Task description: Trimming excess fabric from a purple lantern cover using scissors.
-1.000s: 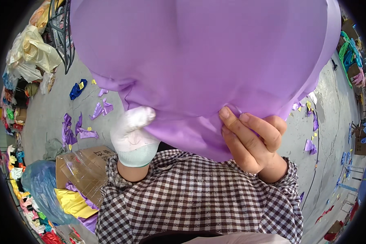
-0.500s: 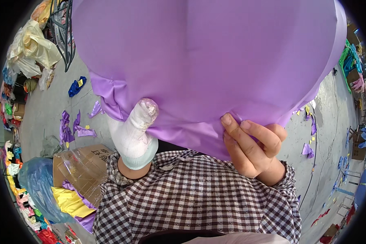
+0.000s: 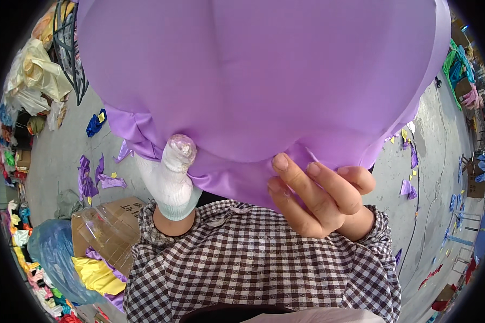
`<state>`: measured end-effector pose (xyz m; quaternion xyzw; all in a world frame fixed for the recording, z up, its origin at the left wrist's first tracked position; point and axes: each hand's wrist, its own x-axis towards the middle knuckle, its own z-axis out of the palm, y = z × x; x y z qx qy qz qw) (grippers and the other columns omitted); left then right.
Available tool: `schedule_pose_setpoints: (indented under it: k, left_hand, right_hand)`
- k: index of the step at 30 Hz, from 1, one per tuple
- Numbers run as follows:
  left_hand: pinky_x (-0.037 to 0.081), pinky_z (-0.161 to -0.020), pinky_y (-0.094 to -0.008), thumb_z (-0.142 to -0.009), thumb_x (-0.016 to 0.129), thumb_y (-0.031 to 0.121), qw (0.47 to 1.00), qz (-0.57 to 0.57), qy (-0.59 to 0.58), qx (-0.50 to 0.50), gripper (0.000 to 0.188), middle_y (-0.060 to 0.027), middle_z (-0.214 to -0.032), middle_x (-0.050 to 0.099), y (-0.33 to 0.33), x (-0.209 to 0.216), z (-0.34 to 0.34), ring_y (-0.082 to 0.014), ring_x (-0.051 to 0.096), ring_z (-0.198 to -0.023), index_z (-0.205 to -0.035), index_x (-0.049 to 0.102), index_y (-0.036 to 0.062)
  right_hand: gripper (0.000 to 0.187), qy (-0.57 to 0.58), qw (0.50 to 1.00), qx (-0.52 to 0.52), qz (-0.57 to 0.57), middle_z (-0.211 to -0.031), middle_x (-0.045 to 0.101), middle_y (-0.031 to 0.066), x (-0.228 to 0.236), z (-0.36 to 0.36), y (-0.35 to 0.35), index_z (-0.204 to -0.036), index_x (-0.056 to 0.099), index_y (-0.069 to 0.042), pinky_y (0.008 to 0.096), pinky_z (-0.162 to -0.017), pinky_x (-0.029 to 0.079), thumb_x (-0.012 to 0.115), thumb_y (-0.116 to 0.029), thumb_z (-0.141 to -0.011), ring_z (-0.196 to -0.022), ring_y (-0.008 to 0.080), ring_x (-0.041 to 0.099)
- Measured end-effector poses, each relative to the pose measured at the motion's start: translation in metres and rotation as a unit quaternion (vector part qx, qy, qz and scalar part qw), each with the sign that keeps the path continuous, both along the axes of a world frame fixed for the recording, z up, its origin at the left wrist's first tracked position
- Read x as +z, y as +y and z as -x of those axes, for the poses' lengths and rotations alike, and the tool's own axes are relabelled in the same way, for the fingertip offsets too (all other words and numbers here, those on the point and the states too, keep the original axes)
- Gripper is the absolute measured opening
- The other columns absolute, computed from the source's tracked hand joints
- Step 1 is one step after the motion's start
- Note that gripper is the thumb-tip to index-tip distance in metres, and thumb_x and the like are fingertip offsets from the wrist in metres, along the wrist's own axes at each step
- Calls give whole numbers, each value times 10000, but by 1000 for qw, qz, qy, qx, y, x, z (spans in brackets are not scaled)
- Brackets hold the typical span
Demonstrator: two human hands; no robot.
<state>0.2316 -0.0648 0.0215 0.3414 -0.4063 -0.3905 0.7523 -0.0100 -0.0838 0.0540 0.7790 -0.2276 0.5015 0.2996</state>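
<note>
A large sheet of purple cloth (image 3: 264, 81) is drawn smooth over a broad rounded form, with a faint lengthwise ridge down its middle. Its lower edge hangs in loose, shiny folds close to my checked top. On the left, my left hand (image 3: 172, 172) wears a white knit glove with a worn, glossy thumb tip. That thumb lies on top of the cloth and the other fingers go out of sight beneath it. My bare right hand (image 3: 323, 199) has its bent fingers at the cloth's lower edge, where a small crease rises by the fingertips.
Purple scraps (image 3: 86, 177) and a dark blue piece (image 3: 96, 123) lie on the grey floor. At the left are a cardboard box (image 3: 108, 226), a blue plastic bag (image 3: 59, 258) and pale plastic sheeting (image 3: 37, 75). Cloth heaps line both sides.
The purple cloth and both hands have shifted slightly left in view. My right hand's fingers have spread a little and slid left along the cloth's edge.
</note>
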Motion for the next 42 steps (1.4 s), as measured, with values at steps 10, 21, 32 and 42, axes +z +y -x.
schedule_pose_setpoints:
  k: [10,21,32,42]
  left_hand:
    - [564,-909,-379,-656,953,65,963,-68,-209,-158,768,-112,-1173,658,-4,44,-20,-221,658,-1038,-1296,543,-44]
    - [538,-943,-405,-565,981,34,979,-104,-89,-152,881,-142,-1206,650,4,38,-29,-251,641,-1100,-1317,533,-70]
    - [482,-1064,-490,-681,892,43,975,-11,-46,-217,957,-210,-1423,518,5,14,-43,-373,557,-1270,-1487,383,-31]
    - [524,-1001,-465,-613,889,-59,980,-40,26,-191,913,-219,-1313,602,6,22,-26,-346,626,-1182,-1410,444,-104]
  right_hand:
    - [103,37,995,58,-75,-1060,789,-51,2,5,2,-1031,578,-192,295,-838,310,637,-206,-948,-1001,98,602]
    - [78,38,995,60,-67,-1034,792,-62,-2,0,-1,-1021,591,-182,281,-832,308,624,-211,-956,-991,89,597]
    - [105,13,994,92,-62,-1028,790,-86,-3,-2,-3,-1001,589,-184,266,-815,315,650,-240,-936,-966,89,583]
    - [162,-34,988,114,-96,-1007,795,3,4,2,-3,-1043,567,-140,227,-728,362,676,-173,-928,-924,108,614]
